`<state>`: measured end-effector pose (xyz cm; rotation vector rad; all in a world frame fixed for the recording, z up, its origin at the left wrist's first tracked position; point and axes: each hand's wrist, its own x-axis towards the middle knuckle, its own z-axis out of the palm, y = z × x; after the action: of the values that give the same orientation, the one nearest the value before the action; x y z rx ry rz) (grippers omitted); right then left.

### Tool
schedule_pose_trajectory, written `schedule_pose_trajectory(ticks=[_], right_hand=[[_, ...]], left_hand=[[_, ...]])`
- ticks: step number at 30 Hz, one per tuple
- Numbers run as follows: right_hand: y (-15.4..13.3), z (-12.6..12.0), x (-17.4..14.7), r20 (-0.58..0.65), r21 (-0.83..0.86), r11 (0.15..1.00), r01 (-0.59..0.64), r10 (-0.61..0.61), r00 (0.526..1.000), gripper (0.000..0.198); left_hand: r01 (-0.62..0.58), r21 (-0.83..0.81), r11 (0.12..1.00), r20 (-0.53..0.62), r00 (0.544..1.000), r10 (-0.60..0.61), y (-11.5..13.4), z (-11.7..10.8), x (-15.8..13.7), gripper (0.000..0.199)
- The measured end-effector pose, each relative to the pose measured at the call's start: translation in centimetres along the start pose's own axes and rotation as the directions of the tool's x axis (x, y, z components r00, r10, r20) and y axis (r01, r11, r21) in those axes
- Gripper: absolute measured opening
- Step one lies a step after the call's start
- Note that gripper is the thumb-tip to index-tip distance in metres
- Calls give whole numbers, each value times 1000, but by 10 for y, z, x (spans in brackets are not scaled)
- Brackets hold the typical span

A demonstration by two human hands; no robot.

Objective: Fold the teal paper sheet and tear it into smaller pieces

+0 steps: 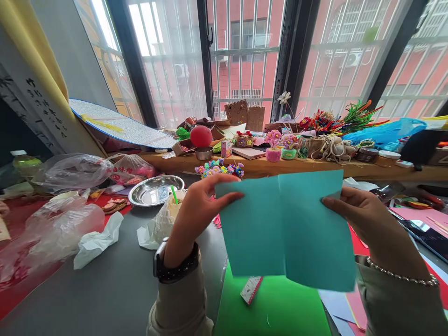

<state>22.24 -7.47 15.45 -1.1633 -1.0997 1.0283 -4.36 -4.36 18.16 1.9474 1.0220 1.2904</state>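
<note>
A teal sheet of paper [255, 228] with a crease down its middle is held up in front of me, above the table. My left hand [206, 200] pinches its upper left corner between thumb and fingers. At the upper right edge, my right hand [364, 214] grips the sheet, thumb in front and fingers behind. Below the sheet lies a bright green mat or sheet [276, 310]. On it rests a small white and red patterned piece [251, 290], partly covered by the teal paper.
Left of my hands stand a bagged drink cup [168, 217], a round metal tray [156, 190] and a crumpled tissue [98, 240]. Coloured papers [341, 305] and a phone [425, 233] lie at right. The windowsill [224, 163] holds crocheted flower pots [273, 145], pipe cleaners and a red ball.
</note>
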Motion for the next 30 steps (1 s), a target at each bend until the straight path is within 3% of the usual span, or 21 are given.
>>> schedule_pose_trajectory(ticks=[3,6,9,12,25,30], right_hand=[[5,-5,5,-57,-1,997,80,-79,995,18],[6,-5,7,-75,32,992,122,-119,990,19],[4,-1,6,-85,65,988,140,-134,987,19],[1,4,5,-94,104,983,151,-141,986,22],[-3,17,-4,-310,63,995,82,-58,949,20],[-6,18,-8,-342,94,993,64,-28,939,18]], left_hand=[[20,-390,921,9,1000,-18,-6,4,7,50],[108,-548,829,105,993,-60,-10,12,11,42],[247,-524,815,160,969,-190,-10,23,12,28],[292,-494,819,112,956,-273,-8,32,12,24],[173,-461,870,-75,970,-232,-4,42,10,14],[131,-492,861,-137,965,-225,-2,46,10,12]])
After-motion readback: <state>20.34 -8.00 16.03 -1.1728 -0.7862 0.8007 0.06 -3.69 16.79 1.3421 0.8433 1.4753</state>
